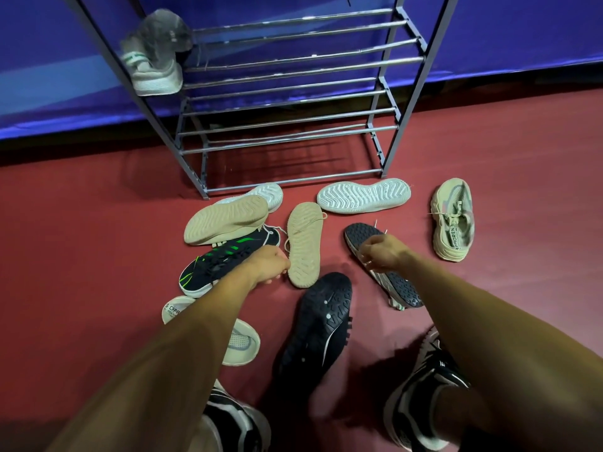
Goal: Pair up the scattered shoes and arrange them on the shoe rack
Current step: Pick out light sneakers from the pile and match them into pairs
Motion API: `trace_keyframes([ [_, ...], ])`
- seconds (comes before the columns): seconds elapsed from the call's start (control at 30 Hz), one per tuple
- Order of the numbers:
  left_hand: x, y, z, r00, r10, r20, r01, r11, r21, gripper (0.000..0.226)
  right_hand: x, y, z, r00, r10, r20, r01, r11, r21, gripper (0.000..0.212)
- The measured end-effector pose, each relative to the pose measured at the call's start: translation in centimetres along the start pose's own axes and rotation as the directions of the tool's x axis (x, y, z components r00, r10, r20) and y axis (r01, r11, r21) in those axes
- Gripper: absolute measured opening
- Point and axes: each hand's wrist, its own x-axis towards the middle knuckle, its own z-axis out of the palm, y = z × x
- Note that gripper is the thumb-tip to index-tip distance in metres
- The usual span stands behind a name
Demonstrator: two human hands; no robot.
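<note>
Several shoes lie scattered on the red floor in front of the grey metal shoe rack (388, 151). My left hand (270, 265) hovers with curled fingers between a black shoe with green stripes (222, 261) and an upturned beige shoe (305, 244); whether it holds either is unclear. My right hand (380, 251) grips the edge of an upturned grey shoe with a dark sole (396, 283). A pale shoe with green stripes (156, 71) sits on the left end of an upper shelf.
Two white soles (363, 194) (269, 192), a beige sole (225, 220), an upright beige shoe (453, 220) and a black shoe (319, 318) lie around. Another beige shoe (243, 344) shows under my left forearm. My own feet wear black-and-white sneakers (427, 386). A blue wall stands behind the rack.
</note>
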Motion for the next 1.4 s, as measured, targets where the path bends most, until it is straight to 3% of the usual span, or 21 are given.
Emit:
trace_keyframes([
  [0.43,2.9,3.4,4.9,0.995,-0.002,0.100,0.000,1.000,0.022,0.006,1.7,3.2,-0.9,0.999,0.030,-0.019,-0.033,0.981,-0.191,0.016],
  [0.63,5.4,4.5,7.4,0.987,-0.036,0.158,0.030,0.999,0.046,0.006,3.2,3.9,-2.0,0.997,0.023,-0.075,-0.049,0.927,-0.372,0.027],
  [0.8,7.6,6.0,10.0,0.979,-0.039,0.198,0.026,0.997,0.071,0.007,4.6,4.6,-2.8,0.988,0.050,-0.148,-0.100,0.932,-0.350,0.028],
  [0.9,9.0,7.7,12.0,0.973,-0.029,0.229,0.013,0.998,0.068,0.007,5.6,5.0,-3.5,0.969,0.073,-0.237,-0.145,0.942,-0.303,0.035],
  [1.0,10.3,8.7,13.9,0.966,-0.013,0.257,0.000,0.999,0.049,0.012,6.4,5.6,-4.0,0.959,0.117,-0.259,-0.213,0.900,-0.381,0.051],
  [1.13,11.9,8.4,15.7,0.981,-0.079,0.180,0.103,0.986,-0.130,0.022,6.7,6.6,-3.2,0.963,0.202,-0.180,-0.266,0.833,-0.486,0.081],
  [1.27,12.3,8.2,16.5,0.977,-0.132,0.167,0.180,0.931,-0.318,0.012,6.7,6.7,-2.0,0.962,0.142,-0.233,-0.251,0.797,-0.550,0.077],
  [1.4,11.9,8.5,15.0,0.990,-0.116,0.086,0.140,0.908,-0.394,0.017,6.8,5.9,-2.5,0.976,0.137,-0.169,-0.197,0.888,-0.415,0.081],
])
